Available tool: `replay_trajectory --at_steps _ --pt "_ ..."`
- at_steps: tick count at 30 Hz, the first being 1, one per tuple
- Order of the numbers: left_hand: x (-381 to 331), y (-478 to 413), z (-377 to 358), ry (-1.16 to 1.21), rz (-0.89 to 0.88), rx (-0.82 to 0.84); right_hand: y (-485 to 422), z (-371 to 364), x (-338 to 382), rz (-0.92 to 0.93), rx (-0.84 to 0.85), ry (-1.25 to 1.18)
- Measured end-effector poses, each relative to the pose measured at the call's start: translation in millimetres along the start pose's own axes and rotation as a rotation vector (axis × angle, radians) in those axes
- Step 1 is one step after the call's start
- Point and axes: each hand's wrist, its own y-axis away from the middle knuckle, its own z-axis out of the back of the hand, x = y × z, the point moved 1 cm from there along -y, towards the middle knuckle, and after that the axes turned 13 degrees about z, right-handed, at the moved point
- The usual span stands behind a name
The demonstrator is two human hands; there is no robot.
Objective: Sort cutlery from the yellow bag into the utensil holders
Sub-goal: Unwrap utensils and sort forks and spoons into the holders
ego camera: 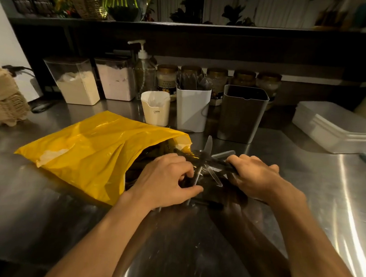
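Several pieces of dark cutlery (216,161) lie in a loose, crossed heap on the steel bench (303,188), spilling from the open mouth of the yellow bag (91,152), which lies flat on its side to the left of the heap. One knife (208,145) points away from the person, its blade tip clear of the pile. The left hand (166,180) sits at the bag mouth, its fingers (185,167) curled and closed with the thumb on a few handles. The right hand (253,177) is just beside it on the far side of the heap, fingers (240,160) wrapped round a bundle of dark handles. Three utensil holders stand in a row behind the bag: a small cream holder (155,113), a white holder (192,113) already carrying dark cutlery upright, and a grey holder (241,118) whose contents cannot be seen. Behind these, against the back wall, stand two clear canisters (78,82) of pale powder, a pump bottle (144,71) and a line of lidded jars (243,77). Stacked white trays (337,128) rest at the right end of the bench, and stacked egg cartons (4,99) at the left end.
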Motion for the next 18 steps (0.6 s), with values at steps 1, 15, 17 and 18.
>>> replay_trajectory --at_steps 1,15,17,18 --pt "2 -1 -1 -0.008 0.001 0.002 1 1 -1 0.007 0.038 -0.038" --pt "10 -3 -6 -0.030 0.109 -0.028 21 25 -31 -0.210 0.010 -0.046" --pt "9 -5 -6 -0.030 0.120 -0.061 23 29 -34 -0.256 -0.069 -0.052" --pt "7 -6 -6 -0.027 0.118 -0.087 24 31 -35 -0.260 -0.119 -0.077"
